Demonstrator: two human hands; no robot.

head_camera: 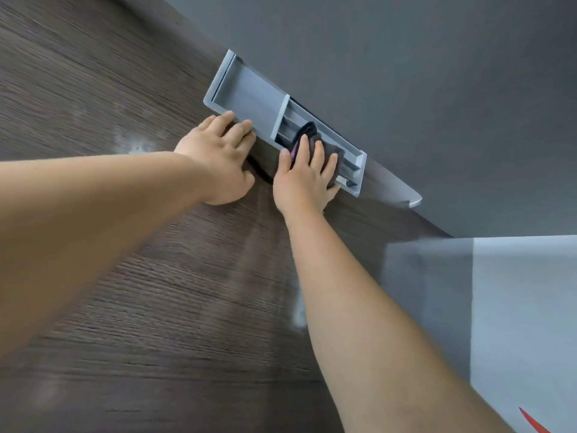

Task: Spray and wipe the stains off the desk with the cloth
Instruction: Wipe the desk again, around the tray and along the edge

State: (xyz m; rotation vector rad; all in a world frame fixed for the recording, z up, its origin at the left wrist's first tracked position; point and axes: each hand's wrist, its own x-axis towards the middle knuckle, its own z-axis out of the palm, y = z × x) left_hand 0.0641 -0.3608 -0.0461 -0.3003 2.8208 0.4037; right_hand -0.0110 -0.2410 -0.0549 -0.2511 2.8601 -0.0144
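Tray (249, 92) at the desk's (125, 276) far edge, against the wall (406, 73); cloth (307, 132) seemingly in its right compartment.

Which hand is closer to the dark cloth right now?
Right. The right hand holds the dark cloth down in the grey tray; the left hand rests on the tray's front edge, left of it.
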